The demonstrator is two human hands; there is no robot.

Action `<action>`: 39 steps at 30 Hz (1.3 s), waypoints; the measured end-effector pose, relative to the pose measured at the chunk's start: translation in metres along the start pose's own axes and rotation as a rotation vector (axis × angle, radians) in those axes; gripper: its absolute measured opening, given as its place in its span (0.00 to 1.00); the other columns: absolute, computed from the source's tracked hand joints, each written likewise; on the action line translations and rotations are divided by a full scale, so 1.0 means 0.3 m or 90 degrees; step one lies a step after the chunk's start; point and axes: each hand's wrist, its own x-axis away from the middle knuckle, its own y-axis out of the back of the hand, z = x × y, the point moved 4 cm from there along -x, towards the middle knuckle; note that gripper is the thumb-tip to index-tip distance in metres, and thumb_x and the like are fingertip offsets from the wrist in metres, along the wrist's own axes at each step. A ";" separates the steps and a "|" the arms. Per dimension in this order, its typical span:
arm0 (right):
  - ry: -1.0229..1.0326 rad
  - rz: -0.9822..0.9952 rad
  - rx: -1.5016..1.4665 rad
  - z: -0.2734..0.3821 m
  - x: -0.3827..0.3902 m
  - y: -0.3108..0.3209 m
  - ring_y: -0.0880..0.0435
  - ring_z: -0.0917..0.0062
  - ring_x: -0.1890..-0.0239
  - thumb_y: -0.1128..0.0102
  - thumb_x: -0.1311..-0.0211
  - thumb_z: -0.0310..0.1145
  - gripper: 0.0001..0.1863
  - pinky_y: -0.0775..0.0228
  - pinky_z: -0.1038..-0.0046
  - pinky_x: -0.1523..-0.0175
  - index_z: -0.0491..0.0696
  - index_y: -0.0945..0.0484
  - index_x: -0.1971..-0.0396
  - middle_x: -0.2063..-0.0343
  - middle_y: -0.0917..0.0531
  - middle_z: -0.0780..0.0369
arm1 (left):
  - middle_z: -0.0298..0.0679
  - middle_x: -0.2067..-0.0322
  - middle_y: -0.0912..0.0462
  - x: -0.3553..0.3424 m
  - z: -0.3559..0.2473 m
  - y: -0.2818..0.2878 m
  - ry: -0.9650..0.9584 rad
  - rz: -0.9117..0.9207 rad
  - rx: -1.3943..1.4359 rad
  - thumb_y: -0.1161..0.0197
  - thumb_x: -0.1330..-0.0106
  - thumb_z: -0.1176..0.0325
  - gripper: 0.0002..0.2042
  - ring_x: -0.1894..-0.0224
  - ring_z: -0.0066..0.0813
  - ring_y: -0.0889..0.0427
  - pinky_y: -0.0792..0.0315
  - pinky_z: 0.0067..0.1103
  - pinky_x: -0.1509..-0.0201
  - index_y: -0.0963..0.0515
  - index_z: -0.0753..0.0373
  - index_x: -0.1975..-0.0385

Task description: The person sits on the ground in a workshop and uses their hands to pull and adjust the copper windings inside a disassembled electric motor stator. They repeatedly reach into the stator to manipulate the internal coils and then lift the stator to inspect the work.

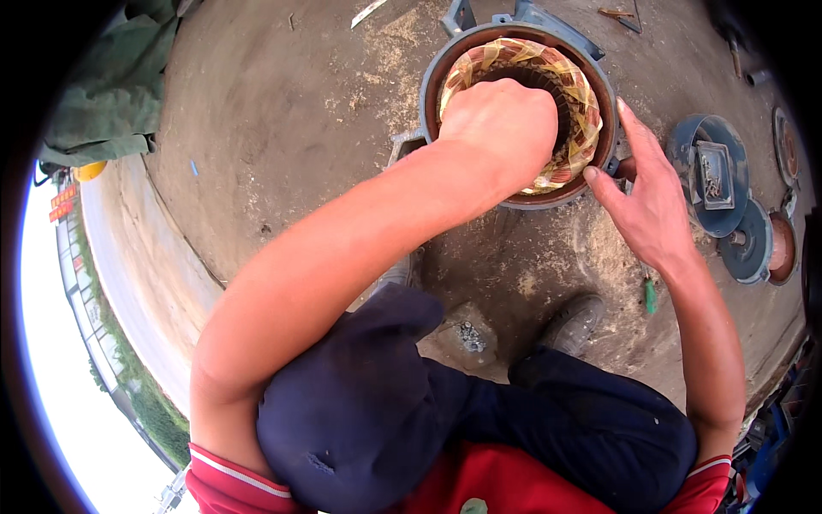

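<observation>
A grey round motor housing (533, 200) stands upright at the top centre, with a rusty inner rim. Inside it sits a ring of copper windings (579, 103) bound with yellowish tape, around a dark slotted bore (561, 120). My left hand (501, 128) reaches over the windings into the bore, fingers curled down, so that whatever they hold is hidden. My right hand (642, 201) grips the right side of the housing, thumb at the rim and fingers along its outer wall.
At the right lie blue round covers (741, 253) with a small metal tray (715, 171) of fasteners, and a green-handled tool (651, 294). A green tarp (107, 94) is at upper left. Between my boots is a grey piece (471, 338) holding small hardware, on the dirt ground (282, 154).
</observation>
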 end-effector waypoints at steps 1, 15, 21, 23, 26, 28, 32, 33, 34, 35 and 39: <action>-0.001 -0.001 0.003 -0.010 0.002 0.004 0.25 0.57 0.33 0.32 0.37 0.38 0.42 0.28 0.63 0.34 0.42 0.39 0.26 0.32 0.29 0.49 | 0.59 0.68 0.14 -0.007 0.000 -0.007 0.021 -0.025 0.055 0.38 0.34 0.69 0.10 0.57 0.57 0.13 0.21 0.43 0.49 0.15 0.71 0.67; 0.018 -0.002 -0.023 -0.018 -0.006 0.004 0.26 0.54 0.33 0.34 0.39 0.40 0.42 0.33 0.61 0.31 0.41 0.39 0.27 0.32 0.29 0.48 | 0.58 0.64 0.13 -0.065 0.029 -0.039 0.127 -0.092 0.084 0.43 0.29 0.65 0.13 0.57 0.59 0.14 0.22 0.44 0.47 0.15 0.69 0.66; 0.055 -0.016 -0.003 -0.020 -0.006 -0.001 0.25 0.53 0.34 0.34 0.38 0.40 0.42 0.31 0.60 0.31 0.42 0.39 0.26 0.33 0.29 0.49 | 0.57 0.66 0.13 -0.106 0.028 -0.044 0.118 -0.173 0.040 0.42 0.30 0.67 0.12 0.59 0.57 0.13 0.21 0.42 0.48 0.15 0.67 0.66; 0.052 -0.010 -0.001 -0.024 -0.014 0.000 0.25 0.52 0.34 0.34 0.38 0.41 0.42 0.31 0.59 0.32 0.42 0.39 0.27 0.32 0.29 0.49 | 0.57 0.66 0.13 -0.126 0.027 -0.055 0.122 -0.169 0.029 0.42 0.31 0.67 0.12 0.59 0.57 0.13 0.21 0.42 0.48 0.15 0.68 0.66; 0.078 -0.022 -0.011 -0.038 -0.003 -0.002 0.24 0.52 0.35 0.34 0.38 0.42 0.42 0.30 0.59 0.33 0.43 0.39 0.27 0.33 0.29 0.49 | 0.55 0.66 0.12 -0.118 0.027 -0.056 0.062 -0.171 -0.061 0.41 0.34 0.69 0.10 0.59 0.54 0.12 0.20 0.42 0.49 0.15 0.66 0.67; 0.091 -0.028 -0.002 -0.048 -0.001 0.004 0.24 0.52 0.36 0.34 0.38 0.43 0.42 0.29 0.58 0.33 0.43 0.39 0.27 0.33 0.28 0.49 | 0.52 0.66 0.12 -0.104 0.015 -0.013 -0.006 -0.149 -0.154 0.39 0.38 0.70 0.08 0.60 0.52 0.12 0.20 0.40 0.50 0.15 0.65 0.67; 0.061 -0.001 0.031 -0.039 -0.009 0.004 0.22 0.52 0.37 0.33 0.37 0.43 0.42 0.28 0.58 0.35 0.44 0.38 0.27 0.33 0.28 0.49 | 0.53 0.69 0.12 -0.107 -0.002 0.010 -0.058 -0.102 -0.231 0.39 0.39 0.71 0.07 0.62 0.52 0.11 0.18 0.40 0.56 0.16 0.65 0.69; 0.045 0.007 0.036 -0.033 -0.008 0.010 0.22 0.52 0.38 0.33 0.37 0.43 0.42 0.27 0.58 0.36 0.45 0.38 0.27 0.34 0.27 0.49 | 0.53 0.70 0.12 -0.109 0.006 -0.007 -0.059 -0.108 -0.213 0.40 0.39 0.71 0.07 0.63 0.52 0.11 0.18 0.40 0.57 0.16 0.66 0.69; 0.026 0.021 0.017 -0.030 -0.003 0.011 0.21 0.53 0.38 0.33 0.37 0.43 0.42 0.27 0.59 0.36 0.45 0.38 0.26 0.34 0.27 0.49 | 0.53 0.71 0.13 -0.106 0.017 -0.026 -0.059 -0.114 -0.194 0.40 0.39 0.72 0.07 0.64 0.52 0.11 0.18 0.40 0.58 0.17 0.66 0.70; 0.044 0.035 -0.040 0.036 -0.015 0.012 0.21 0.53 0.39 0.32 0.37 0.42 0.42 0.27 0.59 0.36 0.45 0.38 0.26 0.34 0.27 0.50 | 0.52 0.73 0.13 -0.027 0.049 0.037 -0.029 -0.109 -0.232 0.41 0.39 0.72 0.06 0.68 0.51 0.11 0.17 0.40 0.60 0.18 0.67 0.70; -0.008 0.031 -0.053 -0.035 -0.005 0.014 0.20 0.54 0.39 0.30 0.38 0.39 0.43 0.26 0.60 0.38 0.46 0.39 0.26 0.34 0.26 0.50 | 0.51 0.74 0.13 -0.008 -0.013 -0.039 -0.213 0.004 -0.193 0.40 0.39 0.72 0.05 0.68 0.50 0.10 0.18 0.39 0.62 0.18 0.65 0.69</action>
